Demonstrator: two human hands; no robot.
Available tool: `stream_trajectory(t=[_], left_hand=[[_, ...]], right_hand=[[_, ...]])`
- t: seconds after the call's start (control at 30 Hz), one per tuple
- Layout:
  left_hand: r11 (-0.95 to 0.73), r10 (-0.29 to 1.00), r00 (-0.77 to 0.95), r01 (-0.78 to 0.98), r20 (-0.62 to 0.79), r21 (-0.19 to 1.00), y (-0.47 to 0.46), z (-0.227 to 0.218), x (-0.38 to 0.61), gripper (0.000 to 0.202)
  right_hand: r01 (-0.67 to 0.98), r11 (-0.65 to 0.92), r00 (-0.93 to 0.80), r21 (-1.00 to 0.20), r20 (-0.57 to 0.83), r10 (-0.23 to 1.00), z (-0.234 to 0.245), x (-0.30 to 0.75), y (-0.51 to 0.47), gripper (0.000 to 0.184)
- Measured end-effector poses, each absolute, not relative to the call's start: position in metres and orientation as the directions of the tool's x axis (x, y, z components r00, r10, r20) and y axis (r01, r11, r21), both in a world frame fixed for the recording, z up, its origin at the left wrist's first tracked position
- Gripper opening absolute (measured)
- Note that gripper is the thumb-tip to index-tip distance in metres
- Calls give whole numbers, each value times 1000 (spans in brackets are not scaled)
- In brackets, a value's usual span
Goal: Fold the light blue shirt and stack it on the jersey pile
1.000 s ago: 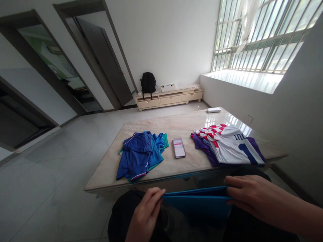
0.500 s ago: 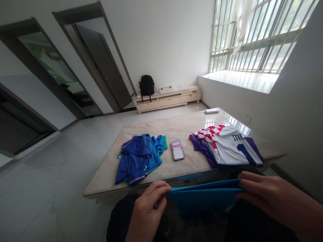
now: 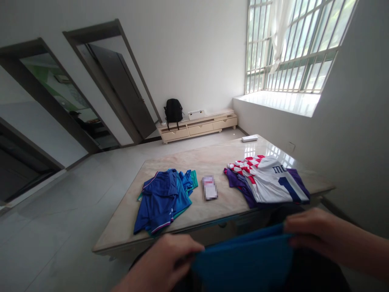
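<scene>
A blue garment (image 3: 246, 259) hangs stretched between my two hands, over my lap at the table's near edge. Its upper edge looks folded double; what kind of garment it is I cannot tell. My left hand (image 3: 170, 259) pinches its left upper corner, blurred by motion. At the right upper corner, my right hand (image 3: 316, 231) grips it between thumb and fingers. Beyond my left hand lies a stack of dark blue shorts (image 3: 158, 198) over lighter blue and green clothes. A white jersey (image 3: 270, 182) with red checks and a number 1 lies on purple clothing beyond my right hand.
Between the two piles on the marble-topped table (image 3: 179, 158) lies a pixelated flat object (image 3: 209, 187). A white slim object (image 3: 249, 138) sits at the far edge. Behind stand a low cabinet (image 3: 200, 128) and a black backpack (image 3: 173, 110).
Both hands still grip the blue garment. My left hand has moved down and left, and the garment now hangs lower with more of its face showing. The camera view has shifted slightly.
</scene>
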State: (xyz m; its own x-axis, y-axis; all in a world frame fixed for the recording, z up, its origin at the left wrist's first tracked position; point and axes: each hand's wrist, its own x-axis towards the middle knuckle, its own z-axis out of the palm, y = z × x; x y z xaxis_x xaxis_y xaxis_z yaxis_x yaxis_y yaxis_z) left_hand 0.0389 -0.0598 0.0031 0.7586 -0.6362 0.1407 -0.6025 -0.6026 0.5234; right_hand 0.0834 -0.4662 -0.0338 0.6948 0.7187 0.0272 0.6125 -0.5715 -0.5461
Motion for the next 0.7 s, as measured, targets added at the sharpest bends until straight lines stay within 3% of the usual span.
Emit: stream_trajectory(t=[0.13,0.23,0.27,0.3,0.37,0.47,0.57,0.63,0.7], left_hand=[[-615,-516,854,-428,73,662,-70,62,159,23],[-608,-405,895,-415,186,676,-83,140,251,24],[-618,-379,892,-441,245,651,-88,174,274,27],[-628,-359,880,-474,311,617,-92,208,291,30],[-636,-342,811,-572,475,518,-98,277,307,33],[-652,-364,618,-704,697,283,-102,351,295,34],[-670,-396,502,-731,769,133,-106,369,271,35],[-672,-427,522,-730,738,127,-109,352,262,34],[-668,-486,558,-733,672,127,-114,313,258,30]], right_hand=[[665,-645,732,-377,156,663,37,188,-457,24],[626,-699,773,-346,155,615,133,264,-456,40],[626,-713,779,-316,221,586,170,284,-458,51],[619,-729,784,-292,286,551,208,299,-460,31],[621,-749,756,-232,429,494,282,317,-467,12],[650,-747,648,-139,614,450,362,316,-481,13],[691,-721,447,56,750,487,381,296,-500,12],[651,-733,351,198,777,522,357,277,-514,12],[584,-769,382,262,747,544,307,256,-525,16]])
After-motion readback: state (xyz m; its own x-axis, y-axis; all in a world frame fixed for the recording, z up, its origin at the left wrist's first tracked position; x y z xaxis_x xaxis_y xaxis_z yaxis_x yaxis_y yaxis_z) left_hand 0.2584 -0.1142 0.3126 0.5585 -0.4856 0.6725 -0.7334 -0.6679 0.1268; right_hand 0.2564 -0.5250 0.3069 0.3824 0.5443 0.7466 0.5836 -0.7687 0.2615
